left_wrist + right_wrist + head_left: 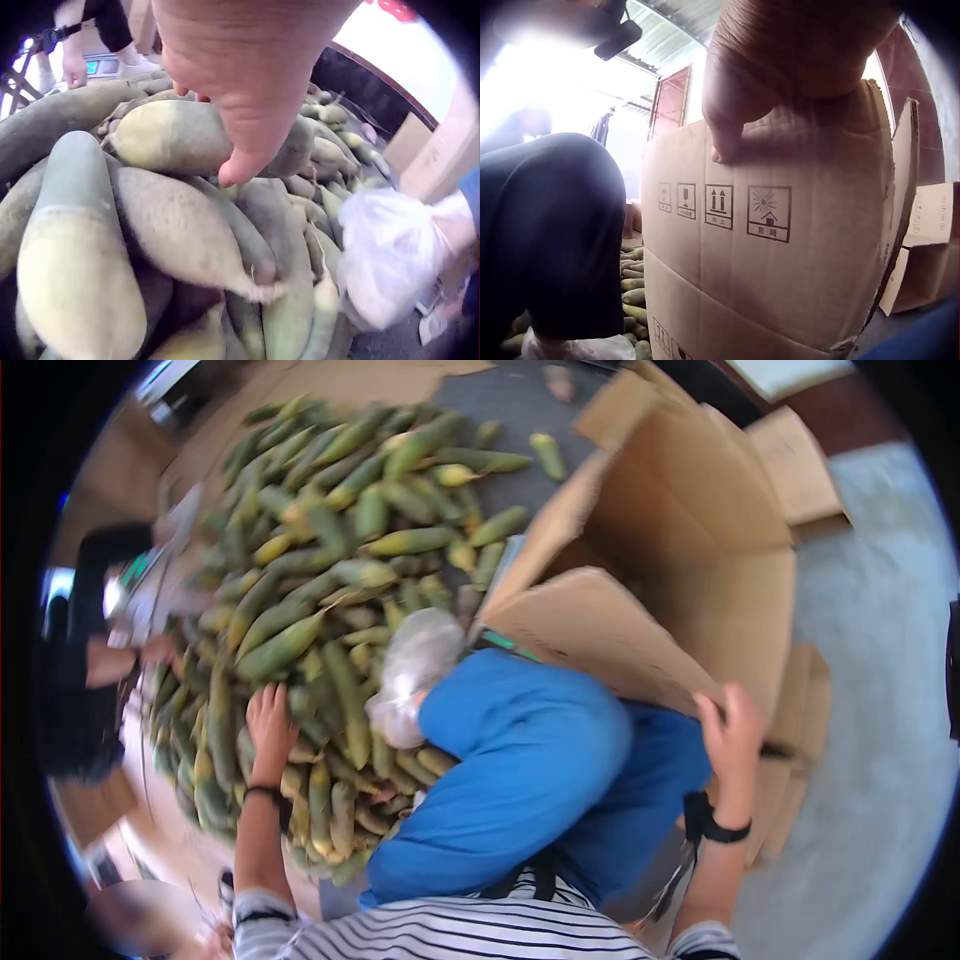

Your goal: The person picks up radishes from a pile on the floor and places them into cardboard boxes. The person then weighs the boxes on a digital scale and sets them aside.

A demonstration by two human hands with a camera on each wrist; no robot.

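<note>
left hand (271,725) holds a radish (169,135) on the pile (370,515), thumb over its near side; right hand (735,735) pinches the flap (600,625) of the open box (700,495). to do it well (my judgement): grip the radish mid-body, lift it clear, hold the flap steady.

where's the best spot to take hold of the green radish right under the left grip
Probably around its middle, from above: the radish lies crosswise on top of other radishes, with only the left grip over it, and its long, rounded body should balance better there than at the tapering pale end.
</note>
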